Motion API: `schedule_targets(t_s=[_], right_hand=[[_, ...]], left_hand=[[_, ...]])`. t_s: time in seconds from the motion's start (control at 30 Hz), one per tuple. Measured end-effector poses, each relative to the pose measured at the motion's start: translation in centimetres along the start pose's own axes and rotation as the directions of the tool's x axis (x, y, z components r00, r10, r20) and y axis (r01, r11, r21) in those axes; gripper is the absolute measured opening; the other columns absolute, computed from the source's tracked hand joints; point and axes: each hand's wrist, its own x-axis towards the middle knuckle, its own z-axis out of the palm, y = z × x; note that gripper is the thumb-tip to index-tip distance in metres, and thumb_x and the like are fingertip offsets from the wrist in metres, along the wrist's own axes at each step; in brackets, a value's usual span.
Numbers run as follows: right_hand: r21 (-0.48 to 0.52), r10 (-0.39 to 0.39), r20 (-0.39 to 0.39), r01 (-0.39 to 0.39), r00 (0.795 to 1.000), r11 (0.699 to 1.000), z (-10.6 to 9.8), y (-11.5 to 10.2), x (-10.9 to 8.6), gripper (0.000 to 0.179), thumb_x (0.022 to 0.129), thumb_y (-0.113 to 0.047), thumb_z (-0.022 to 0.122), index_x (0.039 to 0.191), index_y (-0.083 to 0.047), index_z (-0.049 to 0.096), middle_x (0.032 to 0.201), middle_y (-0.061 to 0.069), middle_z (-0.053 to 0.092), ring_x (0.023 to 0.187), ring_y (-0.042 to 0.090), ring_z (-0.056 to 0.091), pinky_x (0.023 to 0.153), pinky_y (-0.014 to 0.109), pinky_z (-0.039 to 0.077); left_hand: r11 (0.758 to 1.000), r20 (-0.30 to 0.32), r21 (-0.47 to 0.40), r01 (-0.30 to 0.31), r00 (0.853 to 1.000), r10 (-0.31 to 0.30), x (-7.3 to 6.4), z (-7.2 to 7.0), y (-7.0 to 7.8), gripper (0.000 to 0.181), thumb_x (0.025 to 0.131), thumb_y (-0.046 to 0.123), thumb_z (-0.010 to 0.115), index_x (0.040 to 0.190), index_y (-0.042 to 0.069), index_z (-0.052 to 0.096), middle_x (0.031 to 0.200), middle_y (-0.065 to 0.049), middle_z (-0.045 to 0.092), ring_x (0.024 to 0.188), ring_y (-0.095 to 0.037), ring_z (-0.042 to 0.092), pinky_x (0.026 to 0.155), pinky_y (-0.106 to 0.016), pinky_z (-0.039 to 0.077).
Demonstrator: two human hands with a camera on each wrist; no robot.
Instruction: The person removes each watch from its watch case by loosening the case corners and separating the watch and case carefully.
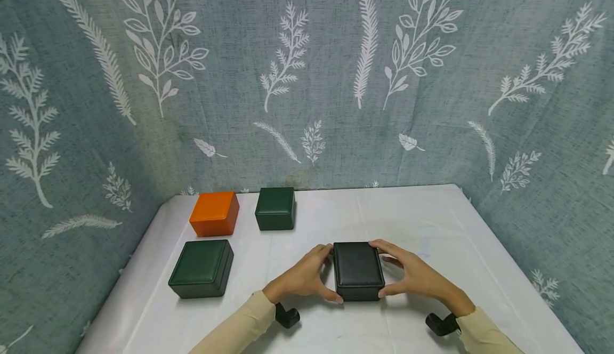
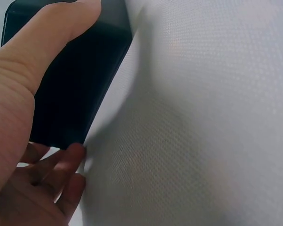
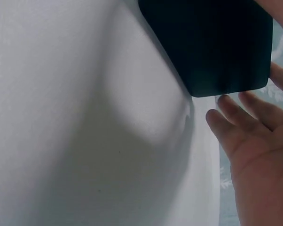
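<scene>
A black leather-look box [image 1: 357,266] with a stitched lid rests on the white cloth, its lid down. My left hand [image 1: 303,275] holds its left side, thumb at the near corner and fingers at the far corner. On the opposite side my right hand [image 1: 416,275] holds it likewise, with a gap between palm and box. The left wrist view shows the thumb on the dark box [image 2: 71,94] and fingertips against its far end. From the right wrist, fingertips are seen at the far end of the box [image 3: 212,47]; the thumb's tip is out of frame.
Left on the table [image 1: 412,215] stand an orange box [image 1: 213,212], a dark green box [image 1: 275,207] beside it, and a larger green box [image 1: 200,266] nearer me. Leaf-patterned grey-green curtains [image 1: 331,77] enclose the back and sides. Black wrist mounts [image 1: 288,316] hang below both wrists.
</scene>
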Motion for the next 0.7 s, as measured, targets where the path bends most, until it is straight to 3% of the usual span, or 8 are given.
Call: schedule_targets(t_s=[0.13, 0.37, 0.7], right_hand=[[0.005, -0.013, -0.001, 0.013, 1.0, 1.0, 0.05, 0.11, 0.09, 0.106, 0.073, -0.038, 0.094, 0.161, -0.021, 0.036, 0.164, 0.007, 0.034, 0.147, 0.03, 0.037, 0.114, 0.045, 0.039], [-0.085, -0.03, -0.046, 0.026, 0.998, 0.996, -0.07, -0.03, -0.14, 0.104, 0.073, -0.044, 0.093, 0.16, -0.02, 0.039, 0.161, 0.004, 0.04, 0.145, 0.027, 0.042, 0.112, 0.038, 0.043], [-0.048, -0.074, 0.014, 0.075, 0.997, 0.996, -0.38, -0.03, 0.37, 0.099, 0.08, -0.039, 0.09, 0.16, -0.012, 0.037, 0.157, 0.012, 0.045, 0.137, 0.033, 0.052, 0.105, 0.045, 0.048]], left_hand=[[1.0, 0.001, -0.007, -0.001, 1.0, 0.001, -0.06, 0.01, 0.07, 0.127, 0.064, 0.046, 0.099, 0.158, -0.003, 0.03, 0.142, -0.008, 0.047, 0.117, -0.015, 0.052, 0.102, -0.032, 0.047], [1.0, -0.001, 0.005, -0.008, 1.0, 0.008, 0.18, 0.15, 0.12, 0.12, 0.064, 0.049, 0.098, 0.158, 0.007, 0.036, 0.138, -0.005, 0.048, 0.116, -0.015, 0.051, 0.1, -0.032, 0.048], [1.0, -0.006, 0.002, 0.026, 1.0, -0.026, 0.09, 0.41, 0.14, 0.122, 0.062, 0.046, 0.099, 0.156, -0.001, 0.037, 0.145, -0.01, 0.047, 0.116, -0.016, 0.051, 0.099, -0.031, 0.049]])
